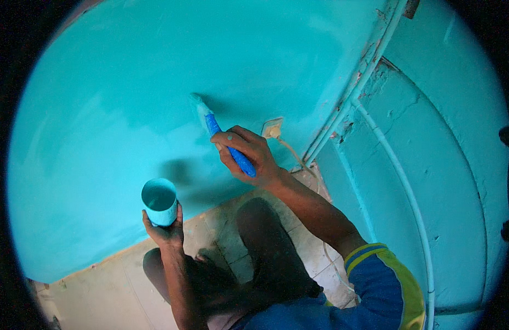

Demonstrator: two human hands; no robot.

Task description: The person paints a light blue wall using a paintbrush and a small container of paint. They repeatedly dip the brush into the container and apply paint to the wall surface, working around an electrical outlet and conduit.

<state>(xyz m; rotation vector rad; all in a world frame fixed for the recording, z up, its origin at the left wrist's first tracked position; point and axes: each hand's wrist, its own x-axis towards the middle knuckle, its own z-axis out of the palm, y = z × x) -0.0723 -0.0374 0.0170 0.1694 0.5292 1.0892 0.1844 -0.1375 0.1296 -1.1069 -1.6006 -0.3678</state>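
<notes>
My right hand (248, 154) grips a paintbrush (229, 144) by its blue handle, which is smeared with paint. The paint-coated bristles point up and to the left, at the turquoise wall (155, 70); whether they touch it I cannot tell. Lower and to the left, my left hand (165, 231) holds a paint-covered cup (161, 214) from below and around its sides. Turquoise paint shows inside the cup. Darker and lighter patches of turquoise mark the wall.
A wall socket (272, 128) with a plug and cable (297, 156) lies right of my right hand. Painted pipes (353, 97) run along the corner and down the side wall. Below are my bent knees (260, 227) and a tiled floor (110, 288).
</notes>
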